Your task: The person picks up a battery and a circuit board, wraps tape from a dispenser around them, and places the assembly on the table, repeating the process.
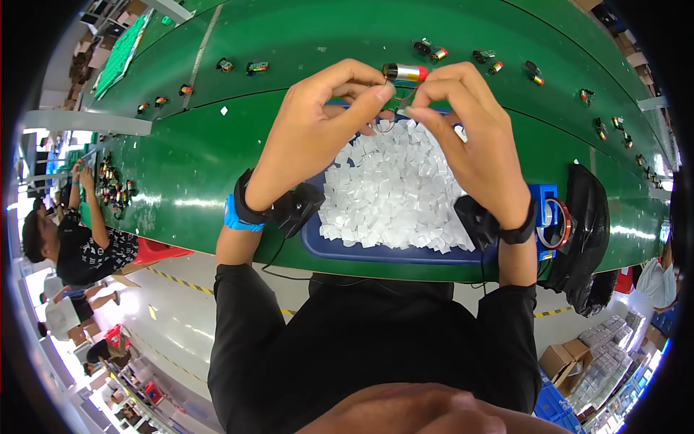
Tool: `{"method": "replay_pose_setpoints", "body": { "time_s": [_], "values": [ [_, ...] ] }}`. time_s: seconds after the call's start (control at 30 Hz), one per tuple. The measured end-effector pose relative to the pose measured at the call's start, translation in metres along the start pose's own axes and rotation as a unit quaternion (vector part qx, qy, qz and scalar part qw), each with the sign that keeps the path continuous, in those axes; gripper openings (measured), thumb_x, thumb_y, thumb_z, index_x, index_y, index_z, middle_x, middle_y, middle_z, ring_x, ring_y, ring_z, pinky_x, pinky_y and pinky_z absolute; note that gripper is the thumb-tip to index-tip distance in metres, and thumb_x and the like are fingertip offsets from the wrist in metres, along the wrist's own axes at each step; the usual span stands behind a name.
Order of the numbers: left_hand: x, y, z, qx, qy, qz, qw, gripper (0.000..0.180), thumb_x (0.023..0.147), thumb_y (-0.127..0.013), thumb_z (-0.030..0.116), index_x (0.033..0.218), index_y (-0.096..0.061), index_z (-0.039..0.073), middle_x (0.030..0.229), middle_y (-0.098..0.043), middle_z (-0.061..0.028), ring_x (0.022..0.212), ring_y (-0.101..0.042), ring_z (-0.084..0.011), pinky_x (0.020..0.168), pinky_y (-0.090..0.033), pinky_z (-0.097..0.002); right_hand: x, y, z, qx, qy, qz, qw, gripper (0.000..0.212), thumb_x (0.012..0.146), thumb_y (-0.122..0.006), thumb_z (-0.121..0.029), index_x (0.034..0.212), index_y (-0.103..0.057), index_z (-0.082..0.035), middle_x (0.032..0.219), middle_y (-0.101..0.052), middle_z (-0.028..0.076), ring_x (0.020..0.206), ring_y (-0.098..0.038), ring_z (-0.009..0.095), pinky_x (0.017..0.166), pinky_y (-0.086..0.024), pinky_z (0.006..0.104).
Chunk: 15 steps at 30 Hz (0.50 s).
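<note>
Above the far edge of a blue tray [383, 254], a small cylindrical battery cell with wires [405, 72] is held up between both hands. Its body is silver with a gold band, a red end and a dark end. My left hand [336, 101] is closed, thumb and forefinger pinching at the dark end. My right hand [463, 105] pinches near the red end, where thin wires hang between the fingertips. A small piece at those fingertips is too small to make out. Square white paper-like pieces [394, 188] fill the tray beneath.
Several wired cells [439, 54] lie spaced along the green table [195, 166]. To the right stand a blue tape dispenser [546, 220] with a red-edged roll and a black plastic bag [587, 224]. A co-worker [79, 239] sits at the left beside a cluster of cells [114, 184].
</note>
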<state>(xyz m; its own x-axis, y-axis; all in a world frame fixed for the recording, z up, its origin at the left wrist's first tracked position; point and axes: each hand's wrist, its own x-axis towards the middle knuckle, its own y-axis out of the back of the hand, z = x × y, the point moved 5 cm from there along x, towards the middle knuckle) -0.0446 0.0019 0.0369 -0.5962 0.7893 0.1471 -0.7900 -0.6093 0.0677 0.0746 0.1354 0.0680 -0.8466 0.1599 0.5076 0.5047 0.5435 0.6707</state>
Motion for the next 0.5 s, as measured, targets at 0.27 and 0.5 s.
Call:
{"method": "replay_pose_setpoints", "body": {
  "time_s": [0.27, 0.5],
  "values": [
    [-0.001, 0.001, 0.005, 0.183, -0.131, 0.057, 0.973, 0.011, 0.096, -0.064, 0.012, 0.1, -0.062, 0.002, 0.08, -0.066, -0.0084, 0.067, -0.066, -0.0141, 0.058, -0.053, -0.0262, -0.001, 0.007, 0.017, -0.12, 0.016, -0.017, 0.992, 0.015, 0.092, -0.069, -0.004, 0.106, -0.069, -0.002, 0.111, -0.068, 0.012, 0.094, -0.066, 0.018, 0.074, -0.056, 0.0277],
    [-0.003, -0.006, 0.007, 0.176, -0.147, 0.0, 0.973, 0.008, 0.095, -0.063, 0.01, 0.097, -0.061, 0.003, 0.076, -0.063, -0.0057, 0.062, -0.061, -0.0138, 0.054, -0.048, -0.0256, 0.002, -0.006, 0.015, 0.185, -0.124, -0.045, 0.974, 0.021, 0.091, -0.072, -0.009, 0.11, -0.071, -0.003, 0.112, -0.07, 0.009, 0.092, -0.067, 0.018, 0.079, -0.055, 0.0277]
  ]
}}
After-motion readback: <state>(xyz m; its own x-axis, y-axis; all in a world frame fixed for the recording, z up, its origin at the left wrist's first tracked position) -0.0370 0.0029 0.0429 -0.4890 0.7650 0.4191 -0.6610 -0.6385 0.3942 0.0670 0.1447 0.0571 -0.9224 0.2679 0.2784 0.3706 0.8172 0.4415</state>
